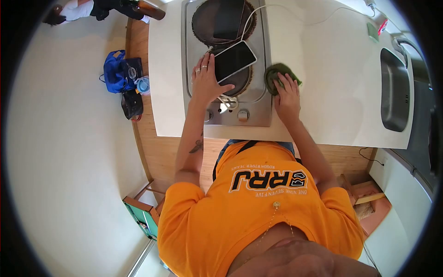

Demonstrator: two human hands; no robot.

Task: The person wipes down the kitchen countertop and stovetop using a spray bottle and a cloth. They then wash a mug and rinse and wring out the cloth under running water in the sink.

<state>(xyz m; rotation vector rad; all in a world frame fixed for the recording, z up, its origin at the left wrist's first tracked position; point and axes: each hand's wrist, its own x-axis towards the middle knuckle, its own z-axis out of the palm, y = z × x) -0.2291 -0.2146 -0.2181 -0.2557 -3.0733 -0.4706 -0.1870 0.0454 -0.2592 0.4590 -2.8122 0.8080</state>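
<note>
My left hand (205, 82), fingers and thumb spread, rests at the left end of a smartphone (235, 60) with a dark screen and white edge. That phone lies at an angle over the front burner of a steel cooktop (260, 87). To the right, my right hand (288, 98) has its fingers pressed on a folded green cloth (280, 74) at the cooktop's right edge. Behind the phone, a dark flat device (229, 19) lies on the rear burner. A bundled white cable (228, 101) sits beside the cooktop knobs (243, 115).
A white cord (314, 23) runs across the white counter (323, 83). On the right are a sink (395, 92) and a green sponge (373, 32). A brown bottle (151, 10) stands at the back left. Bags (121, 71) lie on the floor, left of the counter.
</note>
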